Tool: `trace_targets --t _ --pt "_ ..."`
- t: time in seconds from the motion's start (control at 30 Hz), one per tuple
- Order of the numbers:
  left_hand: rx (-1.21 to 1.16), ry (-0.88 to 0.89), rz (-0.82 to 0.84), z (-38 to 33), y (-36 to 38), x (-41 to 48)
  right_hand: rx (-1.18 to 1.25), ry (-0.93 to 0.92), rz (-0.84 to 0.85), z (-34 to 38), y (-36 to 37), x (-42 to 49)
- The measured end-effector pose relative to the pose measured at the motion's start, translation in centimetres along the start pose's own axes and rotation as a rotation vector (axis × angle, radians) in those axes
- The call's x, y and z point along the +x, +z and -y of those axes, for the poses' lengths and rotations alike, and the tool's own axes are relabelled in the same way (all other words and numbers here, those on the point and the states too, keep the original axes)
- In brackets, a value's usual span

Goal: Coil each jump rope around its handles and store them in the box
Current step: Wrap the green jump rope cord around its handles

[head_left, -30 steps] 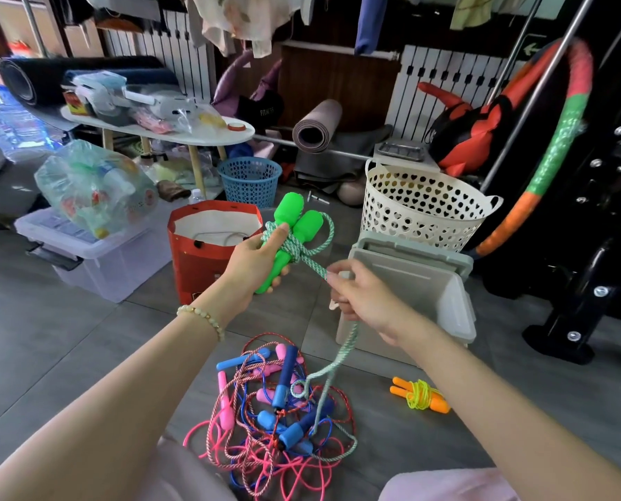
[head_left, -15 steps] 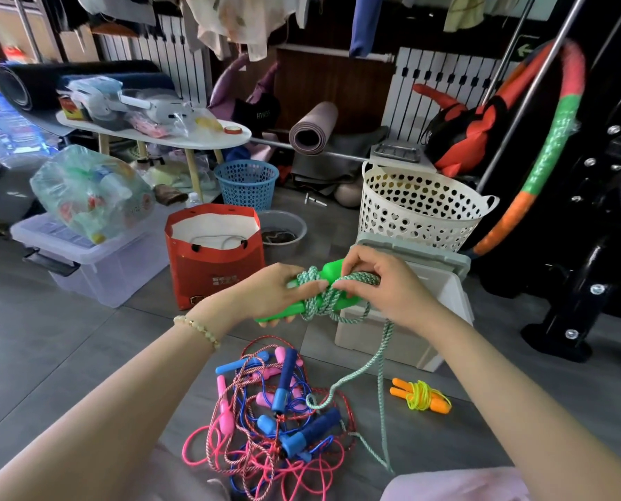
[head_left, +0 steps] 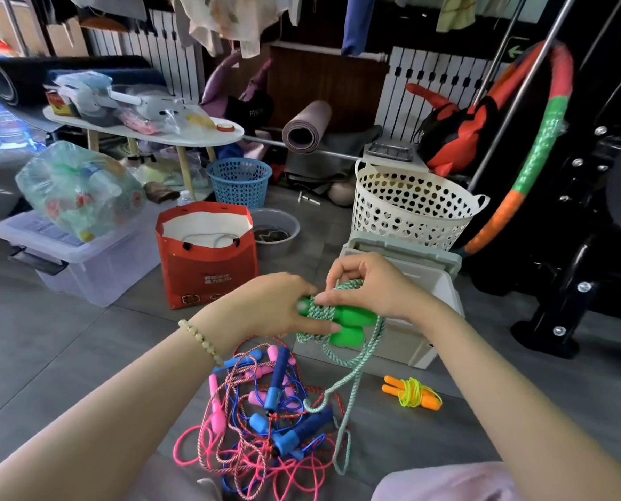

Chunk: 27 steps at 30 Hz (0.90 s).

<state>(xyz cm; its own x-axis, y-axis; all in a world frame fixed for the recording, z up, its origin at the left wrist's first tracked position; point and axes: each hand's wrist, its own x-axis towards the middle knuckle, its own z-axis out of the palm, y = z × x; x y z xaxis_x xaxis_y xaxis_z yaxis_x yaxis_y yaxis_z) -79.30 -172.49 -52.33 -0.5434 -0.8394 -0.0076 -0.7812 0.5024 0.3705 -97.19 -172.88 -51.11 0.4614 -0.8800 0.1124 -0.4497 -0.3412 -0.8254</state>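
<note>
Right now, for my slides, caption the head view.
Left hand grips green handles; right hand pinches the rope wrapped around them.

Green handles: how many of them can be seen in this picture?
2. The left hand grips both, side by side: the upper green handle and the lower green handle, with the rope wound round them. None seems hidden.

Both forearms reach fwd and meet at centre. L hand has fingers curled round the handles. R hand is just beside it, fingertips pinch the rope.
</note>
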Motion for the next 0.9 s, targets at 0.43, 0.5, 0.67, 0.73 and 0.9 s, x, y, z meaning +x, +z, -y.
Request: trace_targets --t 0.43,0.5,0.67,0.73,0.9 --pt "-0.737 0.014 -0.001 0.3 -0.4 -0.4 0.769 0.260 0.098 0.5 -1.0 -0.8" --pt "-0.784 -0.037 -0.022 0.7 -0.4 -0.3 0.825 0.249 0.154 0.9 -1.0 -1.0" --pt "-0.780 -0.097 -0.037 1.4 -0.1 -0.1 0.260 0.216 -0.022 -0.8 0.7 -0.8" --pt "-0.758 -0.112 -0.035 1.5 0.2 -0.1 0.289 0.211 -0.093 -1.4 1.5 -0.8" --pt "-0.926 -0.255 -0.234 1.5 -0.1 0.8 0.532 0.276 -0.108 -1.9 3.1 -0.4"
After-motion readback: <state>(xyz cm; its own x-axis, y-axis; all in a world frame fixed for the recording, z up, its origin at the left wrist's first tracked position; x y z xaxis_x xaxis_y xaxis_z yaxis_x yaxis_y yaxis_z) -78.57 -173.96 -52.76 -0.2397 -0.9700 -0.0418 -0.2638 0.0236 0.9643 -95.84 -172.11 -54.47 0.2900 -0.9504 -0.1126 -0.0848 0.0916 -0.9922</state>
